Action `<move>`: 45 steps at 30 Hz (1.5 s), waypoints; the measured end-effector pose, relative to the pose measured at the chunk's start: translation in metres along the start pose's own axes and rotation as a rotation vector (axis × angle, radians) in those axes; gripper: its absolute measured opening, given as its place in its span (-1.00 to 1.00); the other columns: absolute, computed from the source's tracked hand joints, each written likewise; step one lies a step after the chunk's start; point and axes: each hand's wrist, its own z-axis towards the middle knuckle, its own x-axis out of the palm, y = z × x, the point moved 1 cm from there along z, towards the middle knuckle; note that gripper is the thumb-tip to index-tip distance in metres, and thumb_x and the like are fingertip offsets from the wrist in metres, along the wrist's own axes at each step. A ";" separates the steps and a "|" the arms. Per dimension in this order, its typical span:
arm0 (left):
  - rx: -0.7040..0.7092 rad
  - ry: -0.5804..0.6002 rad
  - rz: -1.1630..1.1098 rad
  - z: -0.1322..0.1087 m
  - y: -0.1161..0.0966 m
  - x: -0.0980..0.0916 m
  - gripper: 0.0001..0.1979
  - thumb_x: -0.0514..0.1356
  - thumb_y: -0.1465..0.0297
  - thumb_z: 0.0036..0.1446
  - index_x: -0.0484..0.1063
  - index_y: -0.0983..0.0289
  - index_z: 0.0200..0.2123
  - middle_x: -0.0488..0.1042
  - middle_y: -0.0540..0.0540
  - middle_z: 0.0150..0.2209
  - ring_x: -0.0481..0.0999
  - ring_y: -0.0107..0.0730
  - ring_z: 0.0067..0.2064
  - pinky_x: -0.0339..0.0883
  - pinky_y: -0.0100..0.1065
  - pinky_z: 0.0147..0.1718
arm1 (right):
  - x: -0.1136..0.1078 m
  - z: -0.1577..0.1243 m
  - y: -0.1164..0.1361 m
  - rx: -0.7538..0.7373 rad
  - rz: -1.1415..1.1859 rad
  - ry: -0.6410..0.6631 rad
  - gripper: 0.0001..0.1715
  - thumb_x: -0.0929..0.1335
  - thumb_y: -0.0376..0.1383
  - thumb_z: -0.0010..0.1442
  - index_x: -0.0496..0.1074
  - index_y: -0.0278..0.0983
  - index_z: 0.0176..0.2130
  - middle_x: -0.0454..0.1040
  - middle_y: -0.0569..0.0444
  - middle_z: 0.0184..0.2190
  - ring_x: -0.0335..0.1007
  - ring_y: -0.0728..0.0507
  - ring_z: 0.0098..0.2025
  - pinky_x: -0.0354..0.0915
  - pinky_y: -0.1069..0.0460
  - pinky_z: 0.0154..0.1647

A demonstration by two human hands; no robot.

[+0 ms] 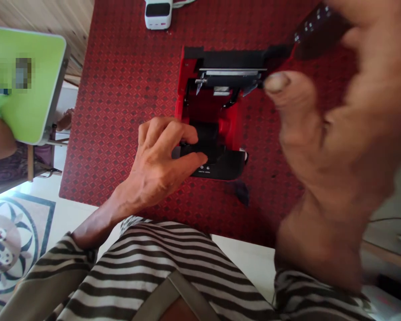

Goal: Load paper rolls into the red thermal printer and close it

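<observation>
Left hand (pixel 157 160) pinches the black block (pixel 203 142) of the red plastic machine (pixel 183 102); blurry right hand (pixel 334 142) spreads wide beside it. Forcing it could bend the thin metal bar (pixel 232 70).

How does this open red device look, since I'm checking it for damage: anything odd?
A small dark scrap lies loose on the red patterned cloth just beside the open red-and-black device; it looks stray, though what it is can't be told. No clear damage shows.
</observation>
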 end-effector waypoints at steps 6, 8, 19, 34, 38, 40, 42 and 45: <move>0.040 0.015 0.049 -0.002 -0.006 -0.005 -0.72 0.48 0.57 0.66 0.73 0.03 0.19 0.75 0.02 0.10 0.66 -0.08 0.17 0.44 0.03 0.28 | 0.010 -0.004 0.010 -0.036 -0.113 -0.051 -0.45 0.31 -0.10 0.90 0.69 -0.27 0.53 0.89 -0.19 0.30 0.86 -0.46 0.36 0.65 -0.32 0.46; 0.060 -0.008 0.082 -0.002 -0.007 -0.003 -0.77 0.45 0.53 0.70 0.72 0.04 0.17 0.75 0.01 0.03 0.67 -0.12 0.12 0.46 -0.01 0.23 | 0.005 -0.018 0.022 -0.001 -0.091 -0.059 -0.52 0.32 -0.21 0.88 0.74 -0.05 0.49 0.92 -0.02 0.23 0.90 -0.39 0.26 0.70 -0.28 0.38; 0.046 -0.080 0.008 -0.003 -0.007 0.011 -0.81 0.41 0.50 0.69 0.75 0.04 0.09 0.67 0.07 -0.11 0.59 -0.05 -0.02 0.40 0.06 0.04 | 0.008 -0.063 0.043 0.079 0.096 0.021 -0.49 0.43 -0.41 0.75 0.77 0.04 0.43 0.93 0.04 0.16 0.91 -0.38 0.25 0.80 -0.31 0.37; -0.680 -0.002 -0.771 -0.030 0.073 0.046 -0.19 0.58 -0.19 0.51 0.50 -0.24 0.67 0.57 0.12 0.70 0.58 0.37 0.67 0.68 0.35 0.52 | 0.018 -0.072 0.037 0.035 0.123 -0.027 -0.45 0.46 -0.42 0.74 0.74 0.05 0.48 0.94 0.03 0.21 0.94 -0.36 0.24 0.85 -0.29 0.34; -0.774 0.039 -0.948 -0.035 0.078 0.050 -0.23 0.66 -0.07 0.44 0.60 -0.22 0.59 0.63 0.10 0.67 0.60 0.37 0.69 0.70 0.34 0.57 | 0.016 -0.074 0.039 0.045 0.128 -0.015 -0.39 0.47 -0.44 0.73 0.72 0.04 0.54 0.93 0.00 0.24 0.94 -0.38 0.28 0.85 -0.31 0.37; -0.795 0.039 -0.983 -0.033 0.074 0.048 -0.24 0.67 -0.05 0.43 0.61 -0.19 0.58 0.64 0.12 0.66 0.61 0.37 0.70 0.71 0.34 0.58 | 0.015 -0.076 0.040 0.071 0.124 0.011 -0.33 0.45 -0.45 0.74 0.69 0.10 0.58 0.92 0.01 0.27 0.93 -0.39 0.31 0.85 -0.35 0.39; -0.798 0.046 -0.998 -0.032 0.070 0.047 -0.25 0.66 -0.05 0.44 0.62 -0.20 0.58 0.65 0.13 0.65 0.62 0.37 0.69 0.72 0.34 0.57 | 0.015 -0.077 0.041 0.092 0.122 0.026 -0.30 0.46 -0.45 0.73 0.67 0.11 0.61 0.92 0.02 0.29 0.92 -0.41 0.33 0.85 -0.37 0.39; -0.752 0.022 -0.922 -0.034 0.065 0.050 -0.29 0.61 -0.05 0.49 0.61 -0.22 0.59 0.65 0.13 0.65 0.64 0.36 0.67 0.78 0.33 0.51 | 0.017 -0.080 0.042 0.096 0.112 0.013 -0.30 0.46 -0.45 0.73 0.67 0.10 0.61 0.93 0.02 0.27 0.93 -0.40 0.32 0.85 -0.35 0.39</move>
